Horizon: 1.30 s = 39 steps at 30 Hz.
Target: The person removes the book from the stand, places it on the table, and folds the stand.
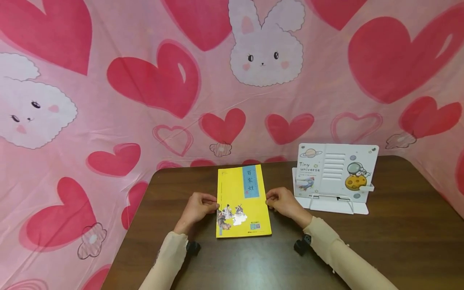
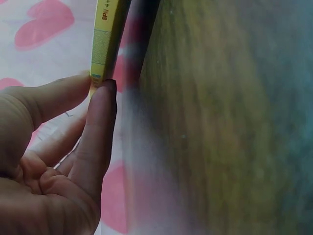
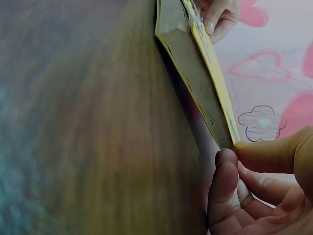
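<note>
A yellow book (image 1: 235, 189) with a blue title strip and small painted figures on its cover faces up over the middle of the table. My left hand (image 1: 198, 208) pinches its left edge, the spine side, between thumb and fingers; the left wrist view shows the spine (image 2: 101, 46) in that pinch. On the opposite edge, my right hand (image 1: 284, 203) grips the book with thumb on the cover and fingertips beneath. Page edges (image 3: 195, 78) show between the covers in the right wrist view. A dark gap separates the book's underside from the wood in both wrist views.
A white book stand (image 1: 331, 173) printed with an astronaut and planets stands right of the book, close to my right hand. The dark wooden table (image 1: 398, 237) ends at a pink cloth backdrop (image 1: 145, 133) with hearts and rabbits.
</note>
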Motion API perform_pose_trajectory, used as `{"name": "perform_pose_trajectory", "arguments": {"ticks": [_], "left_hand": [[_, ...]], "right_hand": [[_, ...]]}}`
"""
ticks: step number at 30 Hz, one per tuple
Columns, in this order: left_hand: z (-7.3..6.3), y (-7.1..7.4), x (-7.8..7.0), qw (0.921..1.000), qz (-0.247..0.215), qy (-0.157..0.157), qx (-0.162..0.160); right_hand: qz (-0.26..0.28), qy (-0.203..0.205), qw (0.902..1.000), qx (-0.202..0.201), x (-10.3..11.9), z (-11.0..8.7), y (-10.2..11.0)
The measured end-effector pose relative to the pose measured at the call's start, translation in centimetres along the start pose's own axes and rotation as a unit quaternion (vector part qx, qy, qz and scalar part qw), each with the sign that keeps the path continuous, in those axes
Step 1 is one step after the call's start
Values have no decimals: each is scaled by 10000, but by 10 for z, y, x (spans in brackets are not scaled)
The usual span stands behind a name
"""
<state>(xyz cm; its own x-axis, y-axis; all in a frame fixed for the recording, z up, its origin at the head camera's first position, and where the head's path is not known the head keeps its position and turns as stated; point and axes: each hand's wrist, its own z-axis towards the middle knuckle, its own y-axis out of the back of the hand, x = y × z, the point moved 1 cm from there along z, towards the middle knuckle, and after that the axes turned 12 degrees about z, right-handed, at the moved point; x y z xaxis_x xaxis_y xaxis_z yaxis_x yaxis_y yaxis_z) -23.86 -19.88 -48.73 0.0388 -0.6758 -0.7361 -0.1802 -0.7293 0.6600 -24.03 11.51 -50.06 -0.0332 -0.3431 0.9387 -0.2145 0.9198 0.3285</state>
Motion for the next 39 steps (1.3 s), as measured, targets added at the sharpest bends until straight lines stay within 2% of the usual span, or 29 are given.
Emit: {"name": "perform_pose_trajectory", "arguments": {"ticks": [5,13,22,25,30,35,39], "left_hand": [[-1,-1,-1,9998,132,148,30],[-2,-2,-4,9969,749,146,189],[-3,-1,-5,9954,931,196,116],[-4,-1,-5,9941,1050,266,-17],[-5,1,-10,9915,1186,313,-443],[-6,1,-14,9901,1198,124,-716],[-8,-3,-22,9905,1025,-238,-890]], "right_hand": [[76,-20,9998,158,-4,2,0],[229,-324,9978,526,-2,-3,3],[585,-299,9953,709,-2,-3,4],[702,-381,9937,792,-3,-4,6],[852,-404,9910,947,-3,-4,11],[783,-335,9910,1034,0,-5,14],[503,-64,9943,942,6,-11,15]]}}
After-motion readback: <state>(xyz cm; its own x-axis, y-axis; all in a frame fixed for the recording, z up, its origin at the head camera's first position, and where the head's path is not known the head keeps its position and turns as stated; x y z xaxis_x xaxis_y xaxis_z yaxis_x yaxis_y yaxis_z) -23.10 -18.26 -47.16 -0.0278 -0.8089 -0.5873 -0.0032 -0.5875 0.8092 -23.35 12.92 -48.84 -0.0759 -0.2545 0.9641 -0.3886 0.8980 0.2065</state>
